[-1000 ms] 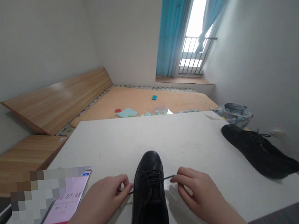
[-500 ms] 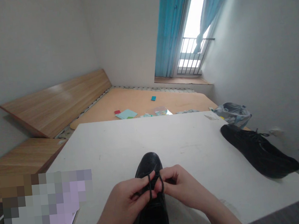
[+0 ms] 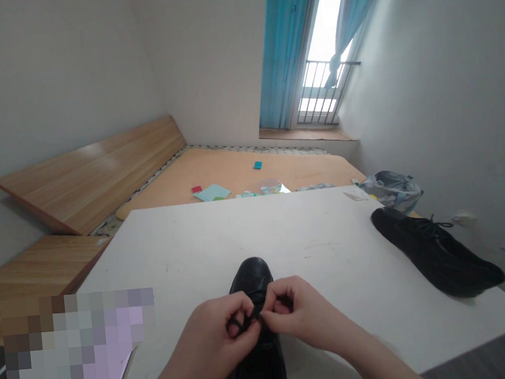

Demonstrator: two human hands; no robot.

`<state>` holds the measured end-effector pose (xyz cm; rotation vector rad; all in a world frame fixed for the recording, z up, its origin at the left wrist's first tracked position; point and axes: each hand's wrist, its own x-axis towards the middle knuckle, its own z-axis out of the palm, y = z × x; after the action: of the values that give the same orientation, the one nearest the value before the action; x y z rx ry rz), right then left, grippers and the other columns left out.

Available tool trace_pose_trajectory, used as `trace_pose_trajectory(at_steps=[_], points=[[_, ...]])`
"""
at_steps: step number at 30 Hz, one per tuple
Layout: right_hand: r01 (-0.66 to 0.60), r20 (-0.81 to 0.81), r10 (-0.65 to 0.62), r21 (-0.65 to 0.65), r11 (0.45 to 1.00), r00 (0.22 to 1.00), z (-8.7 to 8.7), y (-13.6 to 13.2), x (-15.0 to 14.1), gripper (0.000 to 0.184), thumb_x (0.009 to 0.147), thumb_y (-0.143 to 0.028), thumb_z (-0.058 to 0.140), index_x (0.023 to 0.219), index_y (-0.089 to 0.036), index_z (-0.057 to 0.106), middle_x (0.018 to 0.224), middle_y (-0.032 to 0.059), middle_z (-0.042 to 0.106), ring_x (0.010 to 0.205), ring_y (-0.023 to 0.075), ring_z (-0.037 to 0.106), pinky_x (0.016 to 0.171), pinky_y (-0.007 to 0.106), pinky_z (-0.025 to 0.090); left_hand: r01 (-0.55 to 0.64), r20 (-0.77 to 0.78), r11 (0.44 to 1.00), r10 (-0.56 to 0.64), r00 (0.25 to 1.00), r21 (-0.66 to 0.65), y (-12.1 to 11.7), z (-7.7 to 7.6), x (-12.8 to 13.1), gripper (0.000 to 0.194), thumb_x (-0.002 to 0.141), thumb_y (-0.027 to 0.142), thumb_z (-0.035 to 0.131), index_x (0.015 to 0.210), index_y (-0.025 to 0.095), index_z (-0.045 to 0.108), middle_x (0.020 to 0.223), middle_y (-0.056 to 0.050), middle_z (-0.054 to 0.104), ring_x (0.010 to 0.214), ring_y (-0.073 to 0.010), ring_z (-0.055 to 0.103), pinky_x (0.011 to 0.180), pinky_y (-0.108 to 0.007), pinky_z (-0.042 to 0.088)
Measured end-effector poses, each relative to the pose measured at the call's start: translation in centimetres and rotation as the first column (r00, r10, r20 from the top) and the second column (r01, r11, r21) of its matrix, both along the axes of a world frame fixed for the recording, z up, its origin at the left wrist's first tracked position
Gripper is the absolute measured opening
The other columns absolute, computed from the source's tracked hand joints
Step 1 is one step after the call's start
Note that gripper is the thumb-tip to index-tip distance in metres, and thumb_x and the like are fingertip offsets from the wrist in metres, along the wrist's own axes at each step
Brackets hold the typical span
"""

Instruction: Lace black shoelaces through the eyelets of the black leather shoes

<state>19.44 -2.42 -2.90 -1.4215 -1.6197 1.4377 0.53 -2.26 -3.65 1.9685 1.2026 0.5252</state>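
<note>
A black lace-up shoe (image 3: 253, 270) lies on the white table in front of me, toe pointing away. Both my hands meet over its lacing. My left hand (image 3: 223, 328) is closed, with a dark shoelace (image 3: 236, 322) looped among its fingers. Pinched at the same spot from the right, my right hand (image 3: 298, 312) has thumb and forefinger pressed together on the lace; most of what they grip is hidden. The second black shoe (image 3: 434, 250), its lace tied in a bow, rests near the table's right edge.
The white table (image 3: 186, 242) spreads around the shoe. A blurred-out patch (image 3: 81, 352) covers the lower left. Beyond lie an orange bed surface (image 3: 232, 156) with a light-blue folder (image 3: 212, 192) and a plastic bag (image 3: 394, 189) near the wall.
The two upright lace loops held between my hands have been drawn in. My left fingers have curled tighter around the lace, and both hands now pinch close together.
</note>
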Motion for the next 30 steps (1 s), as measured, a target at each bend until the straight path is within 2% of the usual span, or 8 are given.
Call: trace_pose_trajectory(at_steps=[4, 7, 10, 13, 16, 21, 27, 30], points=[[-0.019, 0.157, -0.022, 0.253, 0.967, 0.987, 0.8, -0.8, 0.5, 0.014, 0.074, -0.008, 0.059, 0.064, -0.018, 0.055, 0.057, -0.0071, 0.046, 0.055, 0.0091, 0.042, 0.052, 0.022, 0.028, 0.023, 0.056, 0.997, -0.018, 0.998, -0.080, 0.0, 1.1, -0.3, 0.020, 0.088, 0.033, 0.053, 0.079, 0.020, 0.065, 0.075, 0.001, 0.067, 0.071, -0.0160, 0.060, 0.064, -0.024, 0.041], [-0.211, 0.363, 0.025, 0.482, 0.850, 0.931, 1.2, -1.4, 1.0, 0.014, 0.079, -0.006, 0.057, 0.074, -0.019, 0.055, 0.071, -0.0033, 0.056, 0.066, 0.0125, 0.051, 0.060, 0.023, 0.036, -0.003, 0.056, 0.988, 0.012, 0.998, -0.154, 0.0, 1.4, -0.8, 0.022, 0.089, 0.036, 0.051, 0.080, 0.020, 0.064, 0.073, 0.002, 0.066, 0.069, -0.0161, 0.059, 0.062, -0.024, 0.040], [-0.401, 0.572, -0.007, 0.584, 0.706, 0.820, 1.2, -1.8, 1.5, 0.014, 0.082, -0.007, 0.056, 0.080, -0.020, 0.055, 0.076, -0.0009, 0.060, 0.072, 0.0159, 0.054, 0.064, 0.027, 0.040, -0.037, -0.010, 0.981, 0.036, 0.999, -0.192, 0.0, 1.3, -1.5, 0.023, 0.088, 0.036, 0.051, 0.077, 0.020, 0.062, 0.070, 0.002, 0.064, 0.064, -0.0160, 0.055, 0.059, -0.024, 0.037], [-0.533, 0.705, -0.083, 0.602, 0.595, 0.705, 1.1, -2.0, 2.1, 0.016, 0.084, -0.005, 0.055, 0.081, -0.021, 0.054, 0.078, 0.0000, 0.063, 0.073, 0.0185, 0.056, 0.065, 0.031, 0.043, -0.054, -0.081, 0.984, 0.040, 0.996, -0.171, -0.2, 0.9, -2.3, 0.024, 0.088, 0.036, 0.048, 0.076, 0.020, 0.061, 0.071, 0.002, 0.064, 0.066, -0.0171, 0.055, 0.061, -0.026, 0.037], [-0.586, 0.755, -0.136, 0.597, 0.548, 0.641, 1.2, -2.1, 2.8, 0.016, 0.085, -0.005, 0.056, 0.083, -0.021, 0.055, 0.083, 0.0006, 0.067, 0.076, 0.0203, 0.060, 0.068, 0.034, 0.047, -0.077, -0.125, 0.987, 0.060, 0.990, -0.142, -0.4, 0.5, -3.0, 0.026, 0.090, 0.038, 0.047, 0.077, 0.021, 0.061, 0.074, 0.001, 0.065, 0.071, -0.0192, 0.058, 0.065, -0.027, 0.038], [-0.620, 0.745, -0.169, 0.640, 0.454, 0.645, 1.3, -2.3, 3.8, 0.018, 0.083, -0.003, 0.058, 0.092, -0.019, 0.059, 0.105, 0.0051, 0.070, 0.111, 0.0255, 0.062, 0.089, 0.039, 0.051, -0.104, -0.174, 0.979, 0.074, 0.982, -0.174, -0.8, -0.1, -3.7, 0.028, 0.090, 0.040, 0.045, 0.077, 0.022, 0.061, 0.077, 0.000, 0.067, 0.076, -0.0211, 0.060, 0.068, -0.029, 0.040], [-0.684, 0.770, -0.212, 0.634, 0.360, 0.602, 1.0, -2.3, 4.2, 0.020, 0.090, -0.004, 0.047, 0.089, -0.018, 0.061, 0.089, 0.0060, 0.071, 0.102, 0.0248, 0.066, 0.090, 0.042, 0.051, -0.145, -0.234, 0.978, 0.108, 0.966, -0.148, -1.1, -0.3, -3.7, 0.026, 0.091, 0.039, 0.044, 0.080, 0.022, 0.061, 0.080, -0.001, 0.069, 0.075, -0.0215, 0.061, 0.068, -0.030, 0.041], [-0.683, 0.751, -0.281, 0.660, 0.314, 0.597, 0.5, -2.6, 4.3, 0.025, 0.093, -0.004, 0.040, 0.089, -0.017, 0.062, 0.087, 0.0072, 0.072, 0.095, 0.0254, 0.069, 0.083, 0.040, 0.053, -0.119, -0.179, 0.975, 0.086, 0.980, -0.186, -1.4, -0.7, -3.6, 0.028, 0.092, 0.041, 0.042, 0.080, 0.022, 0.059, 0.081, -0.001, 0.069, 0.078, -0.0212, 0.061, 0.072, -0.030, 0.044]])
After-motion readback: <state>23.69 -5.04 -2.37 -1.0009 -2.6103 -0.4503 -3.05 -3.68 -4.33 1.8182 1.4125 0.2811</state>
